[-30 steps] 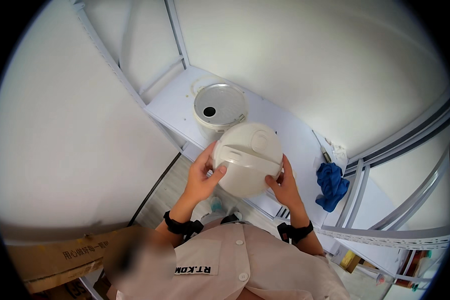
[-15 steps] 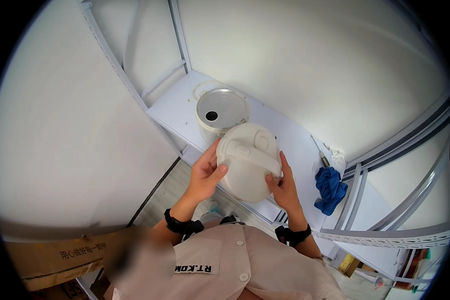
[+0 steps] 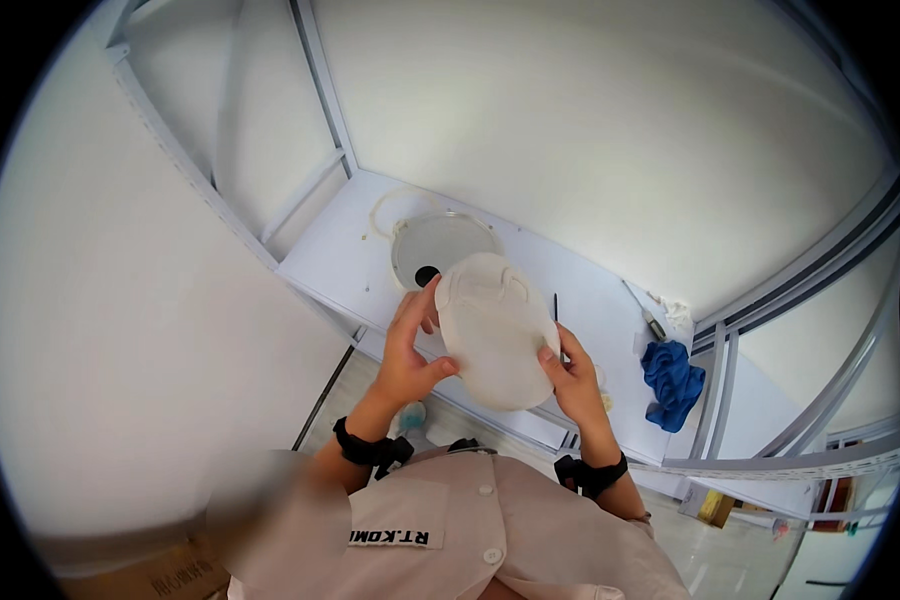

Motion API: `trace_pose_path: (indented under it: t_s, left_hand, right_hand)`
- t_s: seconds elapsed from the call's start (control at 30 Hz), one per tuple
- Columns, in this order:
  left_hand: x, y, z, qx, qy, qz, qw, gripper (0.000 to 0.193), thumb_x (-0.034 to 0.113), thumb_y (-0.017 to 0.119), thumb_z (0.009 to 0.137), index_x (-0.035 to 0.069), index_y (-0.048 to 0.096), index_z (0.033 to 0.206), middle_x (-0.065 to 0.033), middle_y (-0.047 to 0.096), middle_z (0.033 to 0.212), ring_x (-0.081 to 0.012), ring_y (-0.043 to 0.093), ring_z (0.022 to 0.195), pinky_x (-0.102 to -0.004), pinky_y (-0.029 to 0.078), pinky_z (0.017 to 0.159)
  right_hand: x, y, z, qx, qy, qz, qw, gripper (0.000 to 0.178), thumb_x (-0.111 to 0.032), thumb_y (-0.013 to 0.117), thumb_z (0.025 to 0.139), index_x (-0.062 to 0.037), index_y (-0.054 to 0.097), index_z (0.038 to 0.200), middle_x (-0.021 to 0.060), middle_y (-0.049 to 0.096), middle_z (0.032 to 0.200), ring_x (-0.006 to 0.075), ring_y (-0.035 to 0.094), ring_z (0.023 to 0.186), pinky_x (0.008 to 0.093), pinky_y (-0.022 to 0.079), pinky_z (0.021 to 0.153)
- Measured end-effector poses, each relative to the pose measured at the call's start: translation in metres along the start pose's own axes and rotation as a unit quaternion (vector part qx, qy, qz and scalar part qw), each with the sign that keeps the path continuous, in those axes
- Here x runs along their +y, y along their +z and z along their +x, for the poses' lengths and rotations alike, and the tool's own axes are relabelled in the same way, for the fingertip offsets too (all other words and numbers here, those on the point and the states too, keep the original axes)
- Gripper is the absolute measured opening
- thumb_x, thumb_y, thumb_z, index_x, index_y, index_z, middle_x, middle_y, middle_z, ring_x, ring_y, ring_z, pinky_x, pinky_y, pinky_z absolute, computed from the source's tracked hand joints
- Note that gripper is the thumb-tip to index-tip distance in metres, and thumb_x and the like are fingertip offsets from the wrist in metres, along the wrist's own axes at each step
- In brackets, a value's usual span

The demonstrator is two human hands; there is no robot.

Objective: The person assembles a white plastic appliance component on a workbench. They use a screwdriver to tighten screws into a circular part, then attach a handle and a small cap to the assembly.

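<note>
Both hands are on a round, off-white plastic lid (image 3: 500, 340) with a raised grip moulded in its top. It is held up and tilted in front of my chest. My right hand (image 3: 575, 380) pinches its right edge, thumb on top and fingers behind. My left hand (image 3: 402, 355) cups the left edge, with thumb and fingertips at the rim and a wide gap between them. Behind the lid, a round white container (image 3: 445, 245) stands on the white shelf (image 3: 320, 240). Its grey top has a black round spot near the front, and the lid hides part of it.
At the shelf's right end lie a crumpled blue cloth (image 3: 673, 385), a thin tool with a grey-green handle (image 3: 654, 324) and crumpled white tissue (image 3: 678, 316). Metal shelf posts (image 3: 712, 400) rise on the right. A cardboard box (image 3: 150, 572) sits lower left.
The lid has tilted and turned in my hands, so it looks narrower. My left hand's grip has loosened at the edge. The view has shifted slightly, and the container appears lower.
</note>
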State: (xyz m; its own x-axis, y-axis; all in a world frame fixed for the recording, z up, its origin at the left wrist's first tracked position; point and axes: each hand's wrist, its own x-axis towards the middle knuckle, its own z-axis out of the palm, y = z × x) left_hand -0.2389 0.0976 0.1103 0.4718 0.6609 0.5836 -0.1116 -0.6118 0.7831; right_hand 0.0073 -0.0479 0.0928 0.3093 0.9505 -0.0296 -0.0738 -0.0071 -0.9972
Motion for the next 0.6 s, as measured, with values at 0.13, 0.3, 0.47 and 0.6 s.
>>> trace_pose_path:
  t_s: [0.13,0.3,0.47,0.6]
  left_hand:
    - [-0.019,-0.036,0.038,-0.021,0.034,0.008,0.999,0.104,0.063,0.085,0.079,0.0,0.05,0.153,-0.0111,0.063,0.116,-0.0224,0.058,0.099,-0.036,0.046,0.081]
    - [-0.066,-0.087,0.078,-0.066,0.023,-0.034,0.997,0.081,0.048,0.085,0.083,0.0,0.06,0.142,-0.0119,0.067,0.117,-0.0218,0.061,0.098,-0.0357,0.048,0.082]
    - [-0.098,-0.106,0.097,-0.138,-0.167,-0.117,0.969,0.05,0.019,0.082,0.091,-0.001,0.063,0.133,-0.0103,0.071,0.113,-0.014,0.064,0.087,-0.0298,0.052,0.075]
    - [-0.118,-0.109,0.108,-0.144,-0.193,-0.175,0.955,0.046,0.011,0.08,0.092,-0.001,0.06,0.132,-0.0104,0.072,0.113,-0.0109,0.066,0.084,-0.0275,0.055,0.07]
  right_hand:
    - [-0.009,0.025,0.024,0.047,0.026,-0.012,0.998,0.059,-0.028,0.07,0.105,-0.0013,0.051,0.153,0.0142,0.065,0.138,0.0202,0.062,0.124,0.035,0.052,0.103]
    - [-0.009,0.056,0.056,0.152,-0.057,-0.057,0.985,0.066,-0.028,0.077,0.1,-0.0009,0.05,0.153,0.0166,0.057,0.145,0.0237,0.061,0.127,0.0369,0.054,0.101]
    - [-0.014,0.088,0.077,0.257,-0.14,-0.125,0.948,0.075,-0.019,0.085,0.092,-0.002,0.047,0.154,0.0131,0.054,0.141,0.0246,0.061,0.123,0.0374,0.056,0.096]
    - [-0.024,0.106,0.08,0.29,-0.18,-0.195,0.92,0.08,-0.012,0.087,0.087,-0.0019,0.045,0.155,0.0121,0.055,0.138,0.0231,0.062,0.12,0.0374,0.057,0.092]
